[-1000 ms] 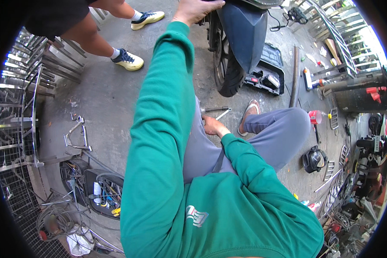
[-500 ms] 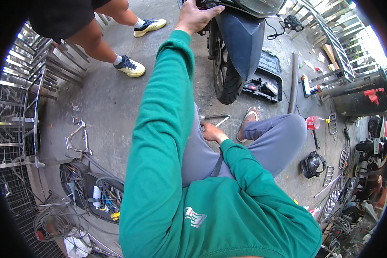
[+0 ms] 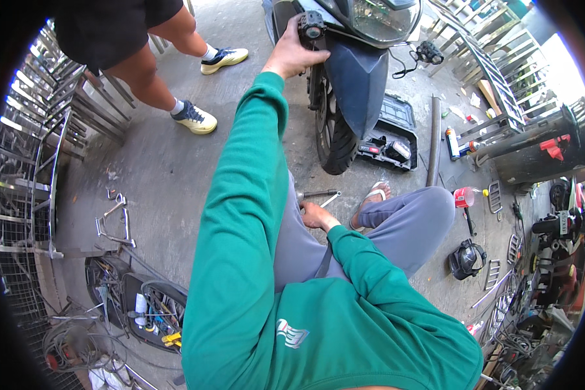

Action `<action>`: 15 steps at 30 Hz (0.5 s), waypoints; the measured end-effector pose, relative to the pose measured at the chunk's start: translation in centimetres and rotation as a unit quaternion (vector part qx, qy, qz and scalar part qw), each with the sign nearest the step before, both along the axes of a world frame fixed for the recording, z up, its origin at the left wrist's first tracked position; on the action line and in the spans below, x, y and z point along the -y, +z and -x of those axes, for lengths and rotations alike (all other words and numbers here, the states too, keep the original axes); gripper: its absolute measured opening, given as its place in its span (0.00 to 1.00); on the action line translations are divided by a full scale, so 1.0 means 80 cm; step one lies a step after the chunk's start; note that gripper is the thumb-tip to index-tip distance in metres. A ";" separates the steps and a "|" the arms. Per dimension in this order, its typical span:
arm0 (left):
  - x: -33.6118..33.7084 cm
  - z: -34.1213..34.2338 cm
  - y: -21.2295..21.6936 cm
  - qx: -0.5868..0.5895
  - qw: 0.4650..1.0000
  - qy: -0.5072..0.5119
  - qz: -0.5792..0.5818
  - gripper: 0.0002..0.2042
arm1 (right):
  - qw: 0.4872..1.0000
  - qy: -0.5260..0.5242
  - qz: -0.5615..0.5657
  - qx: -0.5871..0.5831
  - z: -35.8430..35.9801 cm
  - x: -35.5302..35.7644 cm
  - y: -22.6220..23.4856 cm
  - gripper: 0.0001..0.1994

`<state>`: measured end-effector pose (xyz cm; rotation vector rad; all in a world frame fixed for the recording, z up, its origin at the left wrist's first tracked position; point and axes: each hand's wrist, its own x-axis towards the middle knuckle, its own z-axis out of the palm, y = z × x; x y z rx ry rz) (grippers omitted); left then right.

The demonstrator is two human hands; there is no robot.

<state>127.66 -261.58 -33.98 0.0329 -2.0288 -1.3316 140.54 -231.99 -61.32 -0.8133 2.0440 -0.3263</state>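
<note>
Reaching up at twelve o'clock, we are closing our left hand (image 3: 294,57) around the small black auxiliary lamp (image 3: 311,26) on the scooter (image 3: 351,71); it seems rigid and light, best held by its housing. Our right hand (image 3: 313,214) is resting by metal tools (image 3: 318,194); we cannot tell its grip.

bystander (image 3: 120,39) cut off above waist

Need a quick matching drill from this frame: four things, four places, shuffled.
Things:
1. left hand
2. right hand
3. tool case
4. sandal

Places:
A. open on the floor beside the front wheel
B. on the foot by the grey-trousered knee
C. up on the scooter's small round lamp
D. low by the knee, at a metal tool on the floor

Pairs: 1-C, 2-D, 3-A, 4-B
</note>
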 end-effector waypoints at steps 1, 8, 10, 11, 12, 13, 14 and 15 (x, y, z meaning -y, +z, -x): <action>0.000 0.002 -0.005 0.059 0.997 0.035 0.020 0.53 | 0.999 -0.014 0.019 0.028 0.001 -0.003 0.006 0.35; -0.005 0.004 -0.023 0.131 0.987 0.085 0.044 0.51 | 0.992 -0.027 0.125 0.021 0.002 -0.024 0.069 0.22; -0.002 -0.001 -0.021 0.137 0.985 0.099 0.027 0.46 | 0.967 -0.084 0.226 0.084 0.004 -0.036 0.084 0.18; 0.002 -0.007 -0.020 0.111 0.991 0.069 0.003 0.44 | 0.948 -0.108 0.279 0.107 0.005 -0.042 0.089 0.17; 0.006 -0.008 -0.020 0.122 0.989 0.080 0.023 0.42 | 0.925 -0.134 0.333 0.125 0.007 -0.046 0.094 0.17; 0.010 -0.013 -0.020 0.112 0.990 0.066 0.047 0.39 | 0.902 -0.158 0.353 0.193 0.010 -0.052 0.098 0.17; 0.016 -0.013 -0.019 0.148 0.983 0.072 0.077 0.37 | 0.885 -0.161 0.387 0.203 0.011 -0.055 0.103 0.16; 0.021 -0.017 -0.020 0.184 0.976 0.052 0.102 0.36 | 0.882 -0.136 0.415 0.176 0.010 -0.056 0.109 0.15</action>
